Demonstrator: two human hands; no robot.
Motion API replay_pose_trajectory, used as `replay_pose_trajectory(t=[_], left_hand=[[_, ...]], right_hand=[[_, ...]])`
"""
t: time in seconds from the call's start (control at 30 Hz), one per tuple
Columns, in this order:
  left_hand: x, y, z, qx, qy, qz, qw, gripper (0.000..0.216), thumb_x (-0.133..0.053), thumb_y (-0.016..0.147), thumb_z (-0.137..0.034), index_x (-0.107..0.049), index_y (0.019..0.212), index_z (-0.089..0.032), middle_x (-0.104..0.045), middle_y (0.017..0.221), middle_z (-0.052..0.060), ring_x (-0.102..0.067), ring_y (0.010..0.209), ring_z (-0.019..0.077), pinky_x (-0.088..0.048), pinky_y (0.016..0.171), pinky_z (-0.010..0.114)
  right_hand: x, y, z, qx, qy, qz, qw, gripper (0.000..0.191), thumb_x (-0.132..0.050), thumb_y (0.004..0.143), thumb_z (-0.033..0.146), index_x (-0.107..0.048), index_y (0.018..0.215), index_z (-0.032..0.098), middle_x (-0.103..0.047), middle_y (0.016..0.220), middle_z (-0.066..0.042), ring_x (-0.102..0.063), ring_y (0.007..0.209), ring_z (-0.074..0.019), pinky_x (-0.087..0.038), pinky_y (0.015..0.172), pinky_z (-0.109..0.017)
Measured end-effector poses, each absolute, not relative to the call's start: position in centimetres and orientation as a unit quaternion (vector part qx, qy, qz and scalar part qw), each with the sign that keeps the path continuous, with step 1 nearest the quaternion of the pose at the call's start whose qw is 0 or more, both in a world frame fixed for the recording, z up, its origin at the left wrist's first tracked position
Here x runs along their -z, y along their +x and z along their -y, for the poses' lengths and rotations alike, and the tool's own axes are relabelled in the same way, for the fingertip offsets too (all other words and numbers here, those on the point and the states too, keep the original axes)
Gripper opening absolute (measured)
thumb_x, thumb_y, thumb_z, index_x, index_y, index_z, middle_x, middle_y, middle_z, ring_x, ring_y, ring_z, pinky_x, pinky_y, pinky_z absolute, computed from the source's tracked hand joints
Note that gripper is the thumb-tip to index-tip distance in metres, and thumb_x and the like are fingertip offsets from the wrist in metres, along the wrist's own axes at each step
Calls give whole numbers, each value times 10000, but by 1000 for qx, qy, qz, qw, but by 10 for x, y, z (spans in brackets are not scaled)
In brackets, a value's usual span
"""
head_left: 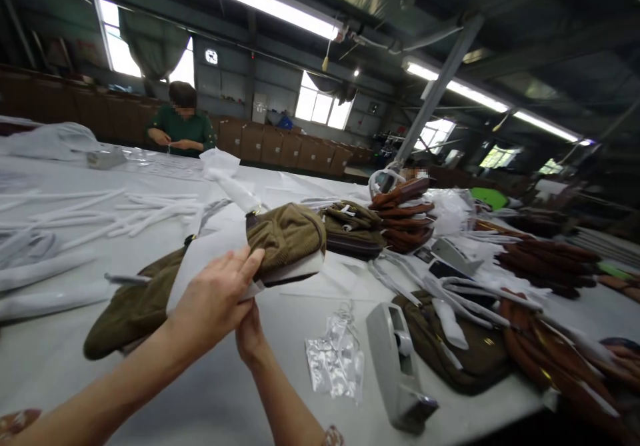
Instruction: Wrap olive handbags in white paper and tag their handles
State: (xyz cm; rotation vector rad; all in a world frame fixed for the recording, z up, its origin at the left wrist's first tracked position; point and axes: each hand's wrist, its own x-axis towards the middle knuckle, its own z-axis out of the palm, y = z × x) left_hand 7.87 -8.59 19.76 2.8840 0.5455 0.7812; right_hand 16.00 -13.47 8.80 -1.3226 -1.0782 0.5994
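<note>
An olive corduroy bag (287, 236) is held up over the table, with a sheet of white paper (200, 266) wrapped around its near part. My left hand (217, 293) presses on the paper and the bag, fingers together, their tips on the corduroy. Below it, my right hand (250, 333) grips the bag and a paper edge from underneath; its fingers are partly hidden. Another olive bag (135, 306) lies to the left, just behind my left forearm. A white-wrapped strap or hardware piece (233, 186) sticks up behind the held bag.
To the right stand a grey tape dispenser (400, 366) and clear plastic packets (337, 359). Farther right lie an olive bag (455, 346) and stacked brown bags (405, 216). White-wrapped straps (135, 213) spread on the left. Across the table (295, 366), a person in green (185, 126) works.
</note>
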Motion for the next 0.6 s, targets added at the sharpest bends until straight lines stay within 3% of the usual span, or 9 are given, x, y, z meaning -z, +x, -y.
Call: replay_pose_trajectory(t=[0.1, 0.17, 0.2, 0.3, 0.37, 0.6], left_hand=[[-118, 79, 102, -143, 965, -219, 26, 742, -576, 713, -84, -353, 1414, -182, -448, 1434, 147, -472, 1247, 340, -425, 1007, 474], [-62, 78, 115, -63, 974, -218, 16, 756, -559, 693, -21, -385, 1408, -194, -482, 1410, 140, -510, 1210, 333, -454, 971, 446], [-39, 77, 122, -34, 975, -218, -4, 717, -533, 704, 10, -448, 1372, -235, -513, 1386, 131, -517, 1205, 348, -442, 975, 480], [1, 77, 138, -33, 972, -225, -58, 615, -434, 808, 6, -491, 1341, -296, -508, 1387, 149, -507, 1217, 384, -406, 975, 565], [6, 79, 142, -30, 973, -221, -60, 619, -419, 822, 1, -464, 1362, -298, -504, 1386, 163, -520, 1201, 387, -424, 951, 559], [3, 76, 155, 11, 968, -245, -49, 769, -465, 734, 64, -416, 1385, -343, -465, 1433, 118, -461, 1268, 377, -370, 1018, 558]], right_hand=[[-54, 181, 214, -298, -674, 481, 475, 408, -452, 882, 507, -690, 776, 194, -611, 620, 14, -580, 648, -173, -472, 652, -281], [-35, 205, 273, -315, -754, 441, 370, 379, -536, 826, 431, -631, 559, 178, -515, 461, 30, -513, 478, -142, -400, 504, -247], [-30, 219, 301, -280, -802, 387, 358, 375, -517, 827, 402, -630, 550, 175, -537, 463, 18, -517, 461, -144, -387, 488, -249], [-25, 263, 356, -107, -892, 261, 354, 348, -469, 841, 410, -716, 813, 166, -697, 707, -56, -638, 658, -206, -455, 632, -289], [-23, 285, 365, -44, -907, 234, 346, 386, -478, 829, 435, -717, 948, 156, -720, 828, -97, -660, 781, -243, -468, 723, -321], [-23, 300, 336, -25, -896, 267, 353, 270, -501, 792, 363, -721, 774, 206, -703, 816, -93, -647, 775, -252, -461, 749, -351]])
